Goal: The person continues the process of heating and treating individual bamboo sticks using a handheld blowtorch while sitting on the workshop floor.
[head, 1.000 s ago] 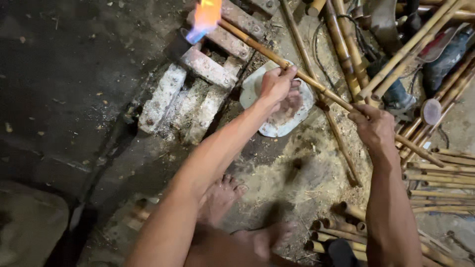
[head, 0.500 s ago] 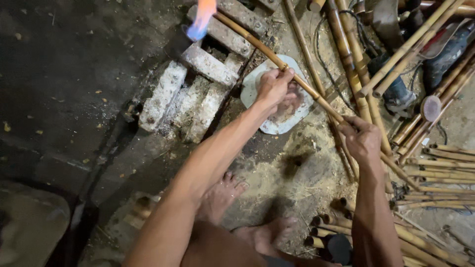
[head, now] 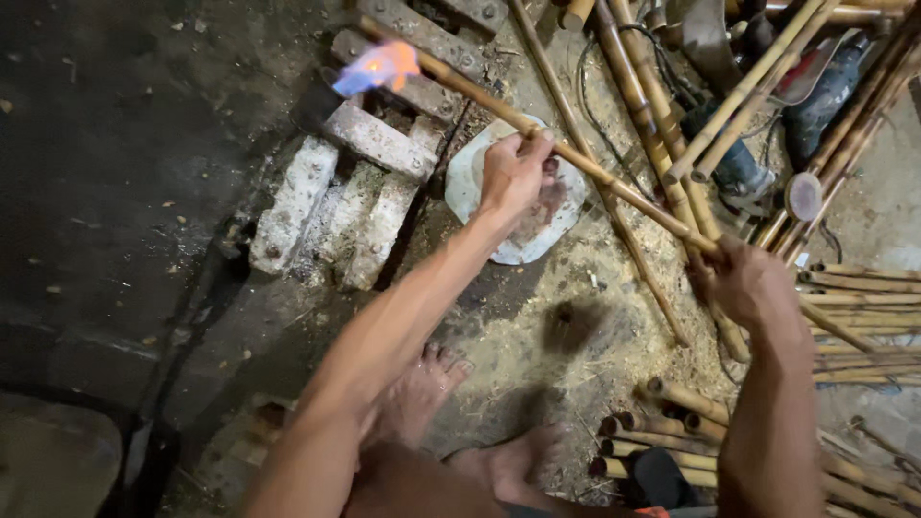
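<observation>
A long thin bamboo stick (head: 614,182) runs diagonally from upper left to lower right. My left hand (head: 513,173) grips it near its middle, over a white plate (head: 465,177) on the ground. My right hand (head: 753,283) grips its lower end at the right. The stick's far end lies in a blue and orange flame (head: 379,67) above grey concrete blocks (head: 355,192).
Many bamboo poles (head: 662,125) lie at the top and right, with more cut pieces (head: 672,422) near my bare feet (head: 422,393). A power tool (head: 825,86) and a cable sit at upper right. Dark ground spreads to the left.
The stick has slid toward me: my right hand moved down and left along it, and the flame now sits further right in view. My left hand keeps its grip.
</observation>
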